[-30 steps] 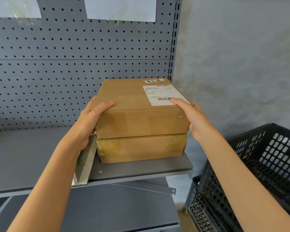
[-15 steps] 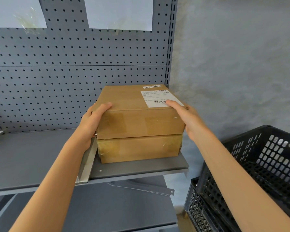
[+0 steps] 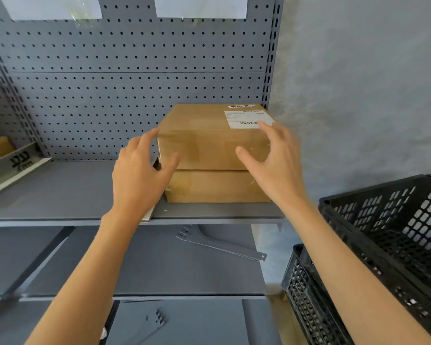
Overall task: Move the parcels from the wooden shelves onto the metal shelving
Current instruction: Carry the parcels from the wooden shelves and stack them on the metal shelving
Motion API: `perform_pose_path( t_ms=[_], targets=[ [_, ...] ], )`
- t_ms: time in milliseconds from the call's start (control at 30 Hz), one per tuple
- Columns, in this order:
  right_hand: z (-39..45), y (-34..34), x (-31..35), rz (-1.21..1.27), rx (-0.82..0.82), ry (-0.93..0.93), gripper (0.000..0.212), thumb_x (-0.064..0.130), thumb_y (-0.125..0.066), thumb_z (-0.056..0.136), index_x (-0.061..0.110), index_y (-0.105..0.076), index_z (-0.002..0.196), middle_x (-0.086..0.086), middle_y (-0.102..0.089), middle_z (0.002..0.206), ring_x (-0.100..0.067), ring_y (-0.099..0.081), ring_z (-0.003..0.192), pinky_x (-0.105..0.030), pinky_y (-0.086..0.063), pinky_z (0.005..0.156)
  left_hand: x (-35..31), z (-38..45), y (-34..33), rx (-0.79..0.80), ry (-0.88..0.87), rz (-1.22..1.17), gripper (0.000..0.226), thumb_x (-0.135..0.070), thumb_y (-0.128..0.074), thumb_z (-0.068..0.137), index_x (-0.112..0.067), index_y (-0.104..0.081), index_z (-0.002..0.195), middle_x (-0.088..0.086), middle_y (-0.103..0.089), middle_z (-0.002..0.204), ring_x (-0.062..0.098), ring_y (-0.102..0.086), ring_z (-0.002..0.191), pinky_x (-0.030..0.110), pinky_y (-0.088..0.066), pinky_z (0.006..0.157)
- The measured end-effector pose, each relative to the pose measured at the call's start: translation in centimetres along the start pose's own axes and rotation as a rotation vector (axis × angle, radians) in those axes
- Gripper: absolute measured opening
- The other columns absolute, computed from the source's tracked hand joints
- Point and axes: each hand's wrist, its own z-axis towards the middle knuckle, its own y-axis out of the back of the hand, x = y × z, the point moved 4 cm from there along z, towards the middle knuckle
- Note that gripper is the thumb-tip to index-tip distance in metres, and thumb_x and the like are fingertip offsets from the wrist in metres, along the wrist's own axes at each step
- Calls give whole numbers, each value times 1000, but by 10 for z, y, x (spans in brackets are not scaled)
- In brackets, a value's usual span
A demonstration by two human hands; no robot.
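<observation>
Parcels, two, stacked at centre frame on the right end of the grey metal shelf (image 3: 60, 192), set back near the perforated back panel (image 3: 135, 83).

Upper parcel (image 3: 209, 138): plain brown cardboard box, shallow and rectangular, clear tape glinting across its front face. White shipping label (image 3: 246, 118) with barcode on the right rear of the lid; a small white strip with dark characters just behind it at the rear edge.

Lower parcel (image 3: 217, 186): brown cardboard of similar footprint, wrapped in glossy tape or film that wrinkles at the front corners. It bears the upper box squarely.

My left hand (image 3: 139, 175): grip wide open, fingers spread and relaxed, in front of the stack's left front corner, holding nothing; whether the thumb grazes the card I cannot tell.

My right hand (image 3: 276, 160): grip likewise open, fingers splayed, before the right front corner of the upper box, holding nothing.

Other items: black plastic crates (image 3: 388, 240), stacked, lower right of frame. Metal divider (image 3: 13, 168) with black writing, far left on the shelf. Two white paper sheets (image 3: 200, 6) on the panel, top of frame. Loose shelf bracket (image 3: 224, 247) on the lower shelf, below the parcels.
</observation>
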Motion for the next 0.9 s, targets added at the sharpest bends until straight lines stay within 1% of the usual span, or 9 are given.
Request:
perform_pose_path(
  t_ms=[67,133,200,267,400,567,633,733,900],
  targets=[
    [-14,-7,6,-160,-2,93,62,42,-62,87,17,-44,141,-10,-33,150,-28,-16,143,-41,-13,118,2,-17,8,-65,-62,160,49,-38,-62,88,-16,-53,131,11,-58,122,33,-50,112,41,-39,86],
    [-29,-17,11,-223,17,156,60,41,-62,88,15,-46,139,-13,-33,151,-31,-16,144,-42,-10,117,10,-34,14,-88,-117,267,44,-39,-63,87,-11,-60,121,14,-63,112,38,-55,101,43,-42,79],
    [-44,-29,17,-248,39,208,57,39,-63,88,13,-50,136,-16,-38,148,-35,-22,142,-46,-15,115,21,-51,23,-87,-156,357,43,-39,-58,84,-9,-64,114,15,-65,104,40,-58,92,44,-44,75],
    [-59,-43,24,-264,56,257,53,36,-66,86,10,-56,130,-18,-47,140,-39,-33,136,-51,-26,111,33,-65,34,-82,-155,422,41,-36,-59,83,-8,-65,111,15,-66,102,39,-59,88,45,-45,74],
    [-85,-72,47,-265,142,339,47,34,-68,84,9,-60,123,-17,-54,129,-39,-47,119,-48,-39,97,62,-91,63,-73,-91,511,35,-27,-73,81,-5,-67,108,16,-68,100,40,-61,85,46,-48,74],
    [-114,-106,95,-218,197,441,42,32,-70,82,9,-63,116,-13,-60,111,-36,-53,98,-44,-43,81,107,-117,117,-74,36,562,29,-28,-69,83,-9,-68,105,12,-68,98,37,-60,88,44,-45,78],
    [-125,-120,119,-186,179,478,41,30,-73,79,8,-65,112,-13,-62,106,-36,-56,96,-45,-45,80,126,-126,143,-90,94,589,30,-29,-68,84,-10,-68,108,12,-68,101,36,-60,92,45,-44,81],
    [-149,-148,163,-148,192,539,40,30,-75,78,7,-66,111,-13,-63,106,-37,-57,98,-46,-46,84,157,-140,187,-109,162,617,33,-31,-66,86,-11,-67,111,13,-67,107,36,-60,99,46,-45,85],
    [-203,-206,254,-54,265,600,39,30,-75,78,8,-66,108,-13,-63,105,-37,-57,96,-46,-45,83,222,-173,277,-172,249,702,30,-29,-70,81,-11,-70,105,13,-69,101,37,-62,91,45,-47,78]
  ],
)
